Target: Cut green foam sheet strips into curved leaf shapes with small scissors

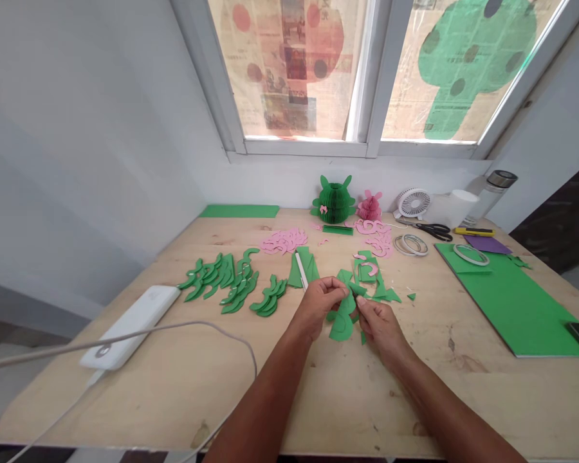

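Note:
My left hand point(324, 301) pinches a piece of green paper point(341, 326) cut with wavy, rounded edges. Pencil-like curved outlines seem to run across it. Close beside it, my right hand point(379, 320) has thumb and fingers closed at the paper's right edge, where a darker strip of green folds up. Whether it also holds something small is hidden. Under and behind the hands lie green paper offcuts point(380, 287) and pink curved scraps point(369, 269). A white pen point(301, 270) rests on a green sheet point(311, 265) just beyond my left hand.
Curved green cut-outs point(241, 286) lie in piles to the left, near a white power bank point(135, 325) with cables. Pink cut-outs point(285, 240), a green honeycomb paper figure point(334, 200), a small fan point(413, 203), scissors point(434, 230), tape rolls point(412, 245) and green card point(516, 308) lie beyond and right.

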Motion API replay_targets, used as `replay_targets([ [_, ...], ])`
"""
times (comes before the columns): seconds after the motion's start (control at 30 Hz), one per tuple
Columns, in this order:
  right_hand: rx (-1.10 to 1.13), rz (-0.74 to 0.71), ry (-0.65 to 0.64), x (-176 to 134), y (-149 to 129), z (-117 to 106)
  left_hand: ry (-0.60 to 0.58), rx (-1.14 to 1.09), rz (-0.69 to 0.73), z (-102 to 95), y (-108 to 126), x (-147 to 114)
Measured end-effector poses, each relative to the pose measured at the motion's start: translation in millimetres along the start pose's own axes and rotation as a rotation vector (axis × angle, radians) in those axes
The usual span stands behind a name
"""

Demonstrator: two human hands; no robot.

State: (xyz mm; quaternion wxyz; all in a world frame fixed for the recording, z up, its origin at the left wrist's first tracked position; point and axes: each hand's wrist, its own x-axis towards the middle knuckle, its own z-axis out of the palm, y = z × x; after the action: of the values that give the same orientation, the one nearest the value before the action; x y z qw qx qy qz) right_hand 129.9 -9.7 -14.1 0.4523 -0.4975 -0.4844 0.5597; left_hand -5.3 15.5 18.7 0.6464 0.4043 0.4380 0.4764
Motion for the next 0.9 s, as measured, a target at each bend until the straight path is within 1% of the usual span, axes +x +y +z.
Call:
replay_targets([
  [0.33, 0.003, 0.021, 0.010, -0.6, -1.5, -0.7, 0.011, -0.040, -0.013, 2.5, -0.6, -2.0],
  [0.5, 0.010, 0.032, 0.021, -0.4, -1.4, 0.3, -0.010, -0.068, -0.017, 4.6, 1.9, -3.2],
  [0.7, 0.020, 0.038, 0.019, -1.1, -2.0, 1.5, 0.002, -0.040, -0.019, 5.1, 3.7, -3.8],
  [0.9, 0.032, 0.037, 0.019, -0.8, -1.2, 1.6, -0.034, -0.053, -0.022, 4.9, 3.5, -3.8],
])
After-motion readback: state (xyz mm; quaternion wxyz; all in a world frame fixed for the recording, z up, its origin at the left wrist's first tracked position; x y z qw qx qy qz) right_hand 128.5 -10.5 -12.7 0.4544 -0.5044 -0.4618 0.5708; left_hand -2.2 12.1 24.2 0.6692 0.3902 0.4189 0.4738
